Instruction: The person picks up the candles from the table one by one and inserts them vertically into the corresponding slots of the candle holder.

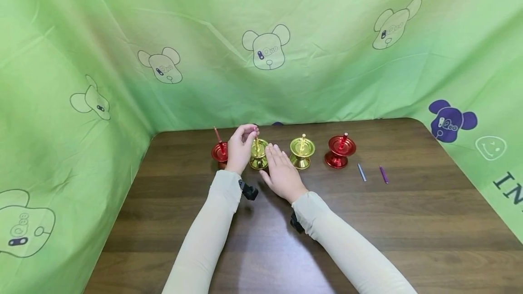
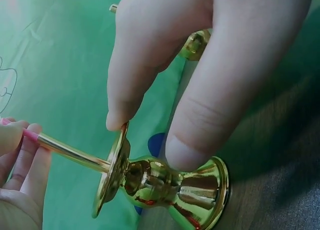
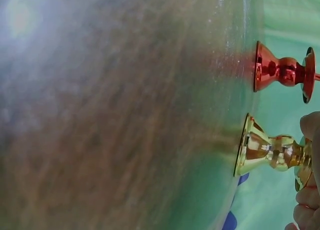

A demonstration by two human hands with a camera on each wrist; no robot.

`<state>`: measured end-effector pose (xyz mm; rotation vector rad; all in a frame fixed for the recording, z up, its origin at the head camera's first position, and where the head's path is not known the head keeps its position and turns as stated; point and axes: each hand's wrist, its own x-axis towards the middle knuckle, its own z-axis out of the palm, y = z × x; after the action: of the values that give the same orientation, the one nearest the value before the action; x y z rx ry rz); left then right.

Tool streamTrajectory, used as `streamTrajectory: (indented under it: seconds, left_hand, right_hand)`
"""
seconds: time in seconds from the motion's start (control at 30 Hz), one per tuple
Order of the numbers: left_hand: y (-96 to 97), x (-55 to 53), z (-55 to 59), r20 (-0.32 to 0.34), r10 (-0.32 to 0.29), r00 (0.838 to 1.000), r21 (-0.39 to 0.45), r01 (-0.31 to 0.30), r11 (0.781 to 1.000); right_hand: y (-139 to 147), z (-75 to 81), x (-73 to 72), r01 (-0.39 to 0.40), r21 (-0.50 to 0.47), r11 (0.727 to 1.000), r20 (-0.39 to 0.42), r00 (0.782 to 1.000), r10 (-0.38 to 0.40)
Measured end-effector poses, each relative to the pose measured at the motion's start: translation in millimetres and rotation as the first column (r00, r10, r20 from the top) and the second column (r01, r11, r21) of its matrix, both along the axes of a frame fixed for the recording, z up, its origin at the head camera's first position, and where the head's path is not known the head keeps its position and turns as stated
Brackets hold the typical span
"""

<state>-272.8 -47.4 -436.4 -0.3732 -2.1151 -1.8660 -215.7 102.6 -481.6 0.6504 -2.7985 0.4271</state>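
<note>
My left hand (image 1: 241,146) pinches a small pink candle (image 2: 31,135) between thumb and fingertips. The candle's lower end meets the top of the upright tube of a gold candle holder (image 1: 259,162). My right hand (image 1: 282,173) comes in from the right with its fingers straight. In the left wrist view one of its fingers is at the rim of the holder's dish (image 2: 115,162), and the thumb overlaps the stem. On the left, partly behind my left hand, a red candle holder (image 1: 219,151) carries a thin red candle (image 1: 218,135).
A second gold candle holder (image 1: 301,151) and another red one (image 1: 338,153) stand to the right in the same row. Farther right, a light blue candle (image 1: 362,172) and a purple candle (image 1: 384,174) lie on the wooden table (image 1: 261,257). Green printed cloth (image 1: 318,80) rises behind.
</note>
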Motion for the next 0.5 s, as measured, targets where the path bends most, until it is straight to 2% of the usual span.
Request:
streamTrajectory:
  seconds: [0.27, 0.5]
  left_hand:
    - [-2.6, 0.2, 1.1, 0.013, -0.015, 1.000, -0.004, 0.015, 1.000]
    - [-5.3, 3.6, 1.9, 0.038, -0.001, 0.999, -0.029, 0.003, 1.000]
  right_hand:
    - [-0.2, -1.5, -0.7, 0.003, -0.004, 1.000, -0.008, 1.000, -0.004]
    - [-0.6, -1.4, -0.8, 0.004, 0.003, 1.000, -0.002, 1.000, -0.004]
